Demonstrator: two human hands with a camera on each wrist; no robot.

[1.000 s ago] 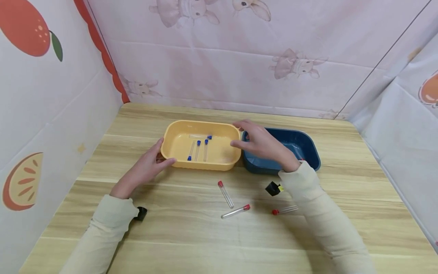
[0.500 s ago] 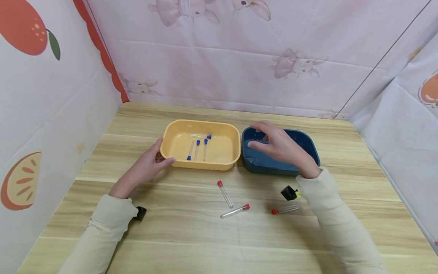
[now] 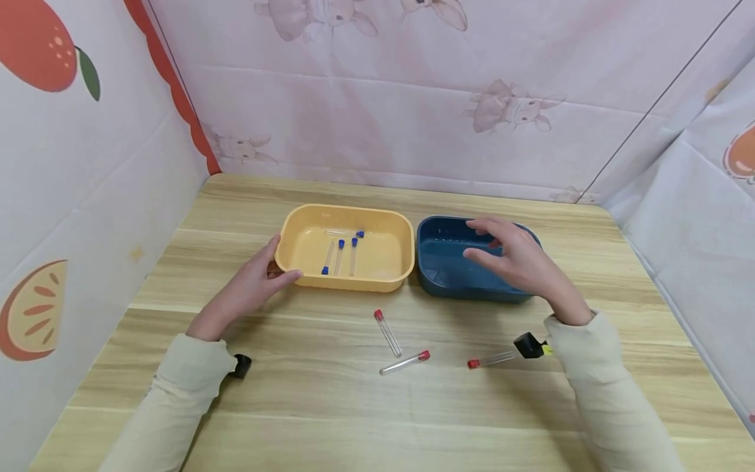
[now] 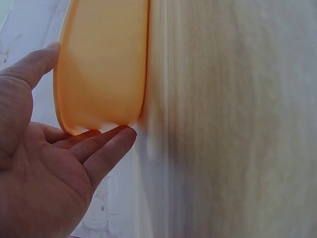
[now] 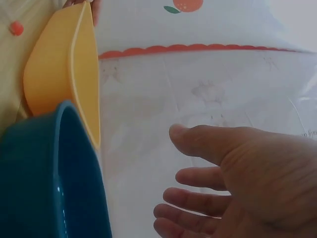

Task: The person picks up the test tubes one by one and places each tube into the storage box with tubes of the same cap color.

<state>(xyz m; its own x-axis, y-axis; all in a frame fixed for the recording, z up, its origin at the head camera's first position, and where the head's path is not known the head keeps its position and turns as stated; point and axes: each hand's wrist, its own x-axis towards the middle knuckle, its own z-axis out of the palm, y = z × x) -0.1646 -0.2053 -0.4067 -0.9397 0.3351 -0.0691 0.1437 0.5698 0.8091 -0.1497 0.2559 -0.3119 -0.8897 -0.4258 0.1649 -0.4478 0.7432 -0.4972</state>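
Note:
My left hand holds the left end of a yellow plastic basin, thumb at the front rim and fingers along the end wall. Up close in the left wrist view, the fingertips touch the wall of that basin. Several clear test tubes with blue caps lie inside it. Over the right part of a dark blue basin hovers my right hand, thumb and fingers spread apart, holding nothing. It partly hides that basin's right side. The right wrist view shows the same hand beside the blue rim.
Three clear test tubes with red caps lie on the wooden table: one tube just before the yellow basin, another tube nearer, a third tube to the right. The basins stand side by side near the patterned back cloth.
My right hand has moved rightward, from the yellow basin's right rim to above the blue basin's right part. The left hand stays at the yellow basin.

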